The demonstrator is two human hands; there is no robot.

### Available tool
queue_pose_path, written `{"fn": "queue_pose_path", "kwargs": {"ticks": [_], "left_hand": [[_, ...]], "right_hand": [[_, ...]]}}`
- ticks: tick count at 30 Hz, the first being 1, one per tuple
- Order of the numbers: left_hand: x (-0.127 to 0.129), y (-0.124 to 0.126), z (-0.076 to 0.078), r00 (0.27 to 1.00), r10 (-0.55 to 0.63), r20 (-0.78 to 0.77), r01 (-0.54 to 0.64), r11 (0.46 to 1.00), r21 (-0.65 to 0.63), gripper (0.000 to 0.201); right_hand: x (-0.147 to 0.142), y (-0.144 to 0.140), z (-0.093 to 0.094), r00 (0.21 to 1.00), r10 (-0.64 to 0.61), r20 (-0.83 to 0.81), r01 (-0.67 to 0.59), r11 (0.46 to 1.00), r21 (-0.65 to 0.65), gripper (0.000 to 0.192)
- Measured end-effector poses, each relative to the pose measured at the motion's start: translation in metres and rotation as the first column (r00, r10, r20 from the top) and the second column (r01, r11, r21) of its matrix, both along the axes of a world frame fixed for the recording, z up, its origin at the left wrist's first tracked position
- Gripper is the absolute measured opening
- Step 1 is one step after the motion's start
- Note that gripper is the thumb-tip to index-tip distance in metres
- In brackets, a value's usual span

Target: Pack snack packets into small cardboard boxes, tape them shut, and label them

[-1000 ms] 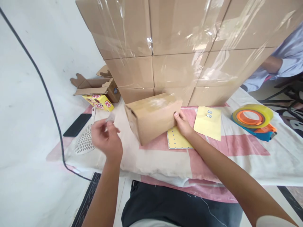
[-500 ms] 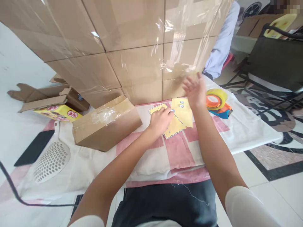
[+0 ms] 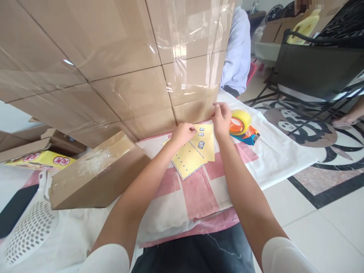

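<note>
The taped carton (image 3: 96,176) lies at my left. My left hand (image 3: 183,133) presses, fingers curled, on the yellow sticker sheet (image 3: 196,151); my right hand (image 3: 222,117) pinches something small just beyond it. I should peel slowly, sheet held flat.

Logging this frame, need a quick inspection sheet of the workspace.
Surface: white and pink cloth spread on the floor.
Job's things: yellow sticker sheets, overlapping; few stickers left.
Clutter: small taped carton; tape dispenser; yellow printed box; white perforated scoop.
Hands: left hand on the sheets; right hand pinched above them, contents unclear.
Cables: nothing seen.
Surroundings: wrapped carton stack; another person's sleeve; black chair.
</note>
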State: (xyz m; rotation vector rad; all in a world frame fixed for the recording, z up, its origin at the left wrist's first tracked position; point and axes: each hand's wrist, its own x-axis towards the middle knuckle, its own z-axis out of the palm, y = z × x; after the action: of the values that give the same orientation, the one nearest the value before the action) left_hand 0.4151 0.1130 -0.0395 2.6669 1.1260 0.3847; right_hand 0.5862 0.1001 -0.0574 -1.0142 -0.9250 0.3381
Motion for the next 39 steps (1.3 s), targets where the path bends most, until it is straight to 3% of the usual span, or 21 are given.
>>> {"fn": "queue_pose_path", "kwargs": {"ticks": [3, 5, 6, 8, 9, 10, 11, 12, 13, 16, 19, 23, 25, 28, 31, 33, 39], "left_hand": [[-0.002, -0.029, 0.007, 0.998, 0.049, 0.037, -0.05, 0.999, 0.023, 0.017], [-0.021, -0.064, 0.014, 0.998, 0.021, 0.061, -0.026, 0.995, 0.093, 0.017], [-0.038, -0.082, 0.019, 0.996, -0.016, 0.088, -0.002, 0.981, 0.193, 0.018], [-0.084, -0.111, 0.028, 0.98, 0.057, 0.189, -0.14, 0.875, 0.463, 0.007], [-0.112, -0.121, 0.032, 0.948, 0.169, 0.271, -0.298, 0.775, 0.557, 0.009], [-0.142, -0.127, 0.036, 0.903, 0.282, 0.325, -0.427, 0.683, 0.592, 0.025], [-0.171, -0.13, 0.039, 0.855, 0.398, 0.332, -0.518, 0.63, 0.579, 0.041], [-0.2, -0.131, 0.04, 0.816, 0.491, 0.304, -0.572, 0.613, 0.545, 0.056], [-0.225, -0.131, 0.04, 0.802, 0.529, 0.277, -0.588, 0.619, 0.521, 0.065], [-0.277, -0.137, 0.035, 0.82, 0.548, 0.167, -0.563, 0.717, 0.41, 0.072], [-0.301, -0.154, 0.032, 0.86, 0.477, 0.179, -0.508, 0.781, 0.362, 0.076], [-0.319, -0.168, 0.037, 0.9, 0.375, 0.22, -0.427, 0.858, 0.286, 0.079], [-0.325, -0.167, 0.038, 0.913, 0.336, 0.231, -0.393, 0.878, 0.273, 0.081], [-0.329, -0.161, 0.036, 0.939, 0.287, 0.187, -0.335, 0.884, 0.325, 0.084], [-0.323, -0.157, 0.033, 0.958, 0.272, 0.093, -0.286, 0.864, 0.414, 0.085], [-0.319, -0.157, 0.031, 0.965, 0.262, 0.022, -0.242, 0.851, 0.465, 0.082], [-0.315, -0.159, 0.032, 0.963, 0.26, -0.065, -0.201, 0.862, 0.466, 0.077]], "right_hand": [[-0.001, -0.001, -0.005, 0.999, -0.022, 0.038, 0.024, 0.999, -0.041, 0.034], [-0.006, 0.001, -0.007, 0.997, -0.015, 0.079, 0.021, 0.997, -0.076, 0.03], [-0.011, 0.002, -0.008, 0.994, 0.007, 0.107, 0.003, 0.996, -0.09, 0.028], [-0.027, 0.002, -0.009, 0.979, 0.104, 0.176, -0.086, 0.99, -0.108, 0.024], [-0.039, 0.001, -0.011, 0.961, 0.178, 0.213, -0.155, 0.981, -0.119, 0.022], [-0.053, -0.001, -0.012, 0.933, 0.262, 0.247, -0.234, 0.963, -0.137, 0.02], [-0.068, -0.004, -0.015, 0.897, 0.349, 0.273, -0.314, 0.935, -0.163, 0.018], [-0.085, -0.008, -0.017, 0.855, 0.432, 0.286, -0.39, 0.9, -0.195, 0.016], [-0.101, -0.012, -0.02, 0.81, 0.511, 0.288, -0.46, 0.858, -0.23, 0.015], [-0.145, -0.029, -0.029, 0.684, 0.687, 0.246, -0.618, 0.724, -0.306, 0.013], [-0.173, -0.048, -0.036, 0.564, 0.799, 0.208, -0.737, 0.601, -0.309, 0.014], [-0.195, -0.072, -0.034, 0.44, 0.871, 0.221, -0.861, 0.479, -0.173, 0.018], [-0.203, -0.082, -0.03, 0.441, 0.866, 0.236, -0.881, 0.468, -0.07, 0.017], [-0.212, -0.095, -0.028, 0.484, 0.837, 0.255, -0.868, 0.497, 0.015, 0.013], [-0.214, -0.101, -0.032, 0.532, 0.804, 0.267, -0.828, 0.56, -0.034, 0.012], [-0.212, -0.102, -0.037, 0.537, 0.798, 0.274, -0.816, 0.574, -0.071, 0.011], [-0.206, -0.098, -0.043, 0.483, 0.848, 0.219, -0.847, 0.516, -0.13, 0.01]]}}
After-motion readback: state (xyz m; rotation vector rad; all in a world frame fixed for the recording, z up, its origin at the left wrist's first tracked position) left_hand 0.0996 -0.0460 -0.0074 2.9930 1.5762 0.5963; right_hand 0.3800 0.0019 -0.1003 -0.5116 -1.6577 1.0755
